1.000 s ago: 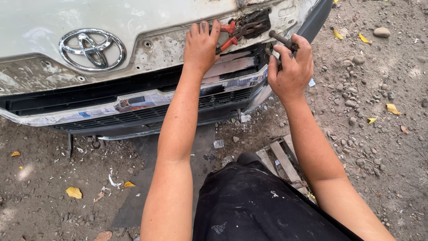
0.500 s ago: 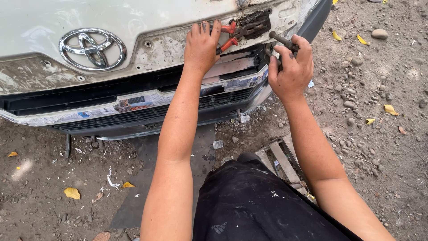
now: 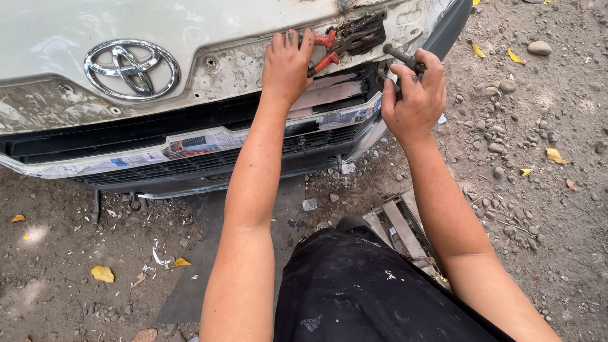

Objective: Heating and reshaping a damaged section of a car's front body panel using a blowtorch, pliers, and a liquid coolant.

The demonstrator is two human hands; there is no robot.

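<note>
The white front panel (image 3: 190, 25) of a vehicle fills the top of the head view, with a chrome oval emblem (image 3: 132, 68) at the left. My left hand (image 3: 288, 63) presses flat against the scuffed strip below the panel, fingers beside red-handled pliers (image 3: 329, 50) that grip a dark rusty bracket (image 3: 364, 31). My right hand (image 3: 415, 98) is closed around a dark metal tool (image 3: 402, 58) whose handle sticks up to the left, close to the bracket's right end.
A black grille and bumper (image 3: 190, 161) masked with newspaper tape (image 3: 190, 144) run below my hands. My knees in black trousers (image 3: 361, 291) sit at the bottom. A low wooden stool (image 3: 402, 225) lies at my right. Gravel, stones and yellow leaves cover the ground.
My right hand has shifted slightly to the right with its tool. The left hand stays pressed on the panel.
</note>
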